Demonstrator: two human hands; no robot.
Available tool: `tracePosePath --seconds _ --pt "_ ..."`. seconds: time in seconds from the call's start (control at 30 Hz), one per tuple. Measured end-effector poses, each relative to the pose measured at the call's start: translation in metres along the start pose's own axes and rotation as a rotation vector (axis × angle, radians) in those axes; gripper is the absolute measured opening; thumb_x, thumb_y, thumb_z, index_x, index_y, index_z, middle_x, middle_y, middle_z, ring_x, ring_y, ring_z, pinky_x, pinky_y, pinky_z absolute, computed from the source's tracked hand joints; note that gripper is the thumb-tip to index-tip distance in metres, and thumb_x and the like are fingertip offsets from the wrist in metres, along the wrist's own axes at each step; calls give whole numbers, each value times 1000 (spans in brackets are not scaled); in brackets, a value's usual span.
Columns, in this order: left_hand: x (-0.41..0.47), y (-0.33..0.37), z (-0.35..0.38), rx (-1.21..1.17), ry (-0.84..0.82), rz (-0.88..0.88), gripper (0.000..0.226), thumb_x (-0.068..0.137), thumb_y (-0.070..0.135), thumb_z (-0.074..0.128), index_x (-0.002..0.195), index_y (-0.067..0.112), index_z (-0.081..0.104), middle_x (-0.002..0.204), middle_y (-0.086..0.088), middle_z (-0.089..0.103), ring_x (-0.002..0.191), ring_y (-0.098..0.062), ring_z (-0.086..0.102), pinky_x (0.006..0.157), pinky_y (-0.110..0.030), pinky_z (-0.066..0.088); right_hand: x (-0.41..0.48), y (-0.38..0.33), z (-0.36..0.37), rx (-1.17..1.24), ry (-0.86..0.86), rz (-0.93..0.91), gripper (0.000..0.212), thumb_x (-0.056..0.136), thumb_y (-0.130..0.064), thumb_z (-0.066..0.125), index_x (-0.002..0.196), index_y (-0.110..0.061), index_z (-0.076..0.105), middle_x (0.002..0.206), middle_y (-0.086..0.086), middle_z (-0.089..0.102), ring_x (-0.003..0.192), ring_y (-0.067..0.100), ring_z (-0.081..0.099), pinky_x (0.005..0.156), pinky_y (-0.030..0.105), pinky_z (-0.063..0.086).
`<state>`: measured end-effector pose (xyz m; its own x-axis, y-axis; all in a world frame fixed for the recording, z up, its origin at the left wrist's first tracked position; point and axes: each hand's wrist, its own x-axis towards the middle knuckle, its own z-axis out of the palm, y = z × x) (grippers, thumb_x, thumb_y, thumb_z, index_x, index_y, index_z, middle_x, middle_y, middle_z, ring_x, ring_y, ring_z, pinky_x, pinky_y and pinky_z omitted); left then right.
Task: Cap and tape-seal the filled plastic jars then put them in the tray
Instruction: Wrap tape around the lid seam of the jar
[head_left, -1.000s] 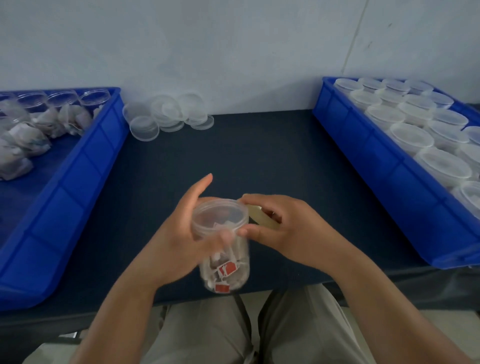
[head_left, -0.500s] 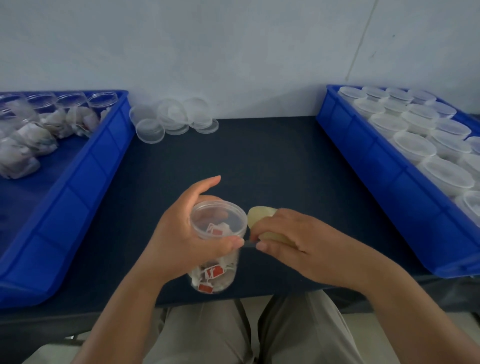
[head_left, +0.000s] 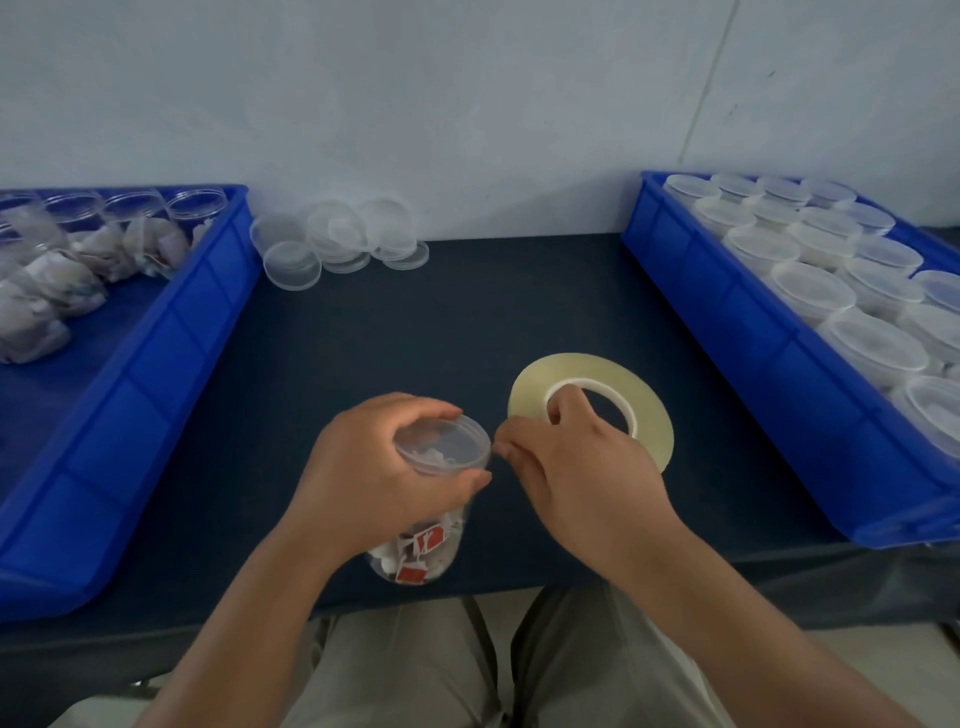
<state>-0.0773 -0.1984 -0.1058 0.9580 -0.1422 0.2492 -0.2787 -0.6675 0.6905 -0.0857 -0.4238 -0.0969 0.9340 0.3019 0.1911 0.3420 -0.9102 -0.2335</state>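
Note:
A clear plastic jar (head_left: 415, 556) filled with small packets with red labels stands at the table's near edge, its clear lid (head_left: 447, 447) on top. My left hand (head_left: 379, 478) grips the jar just under the lid. My right hand (head_left: 576, 467) holds a flat roll of clear tape (head_left: 649, 415), with a finger hooked in its core and thumb and forefinger pinching at the lid's rim. The roll lies almost flat over the table right of the jar.
A blue tray (head_left: 769, 353) on the right holds several capped jars. A blue tray (head_left: 156, 364) on the left holds several uncapped filled jars. Loose clear lids (head_left: 337, 239) lie by the wall at the back of the dark table (head_left: 441, 322).
The tape roll was edge-on behind my right hand and has swung out to the right and lies flat. My left hand's fingers have closed over the lid's rim.

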Motion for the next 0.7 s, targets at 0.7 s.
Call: tracePosePath --seconds 0.7 --pt "-5 13 -20 -392 62 -76 45 68 59 79 111 46 74 115 21 76 111 1 71 74 -18 59 27 53 57 -102 -91 46 23 111 -42 47 124 -37 65 104 -3 47 87 19 56 70 38 54"
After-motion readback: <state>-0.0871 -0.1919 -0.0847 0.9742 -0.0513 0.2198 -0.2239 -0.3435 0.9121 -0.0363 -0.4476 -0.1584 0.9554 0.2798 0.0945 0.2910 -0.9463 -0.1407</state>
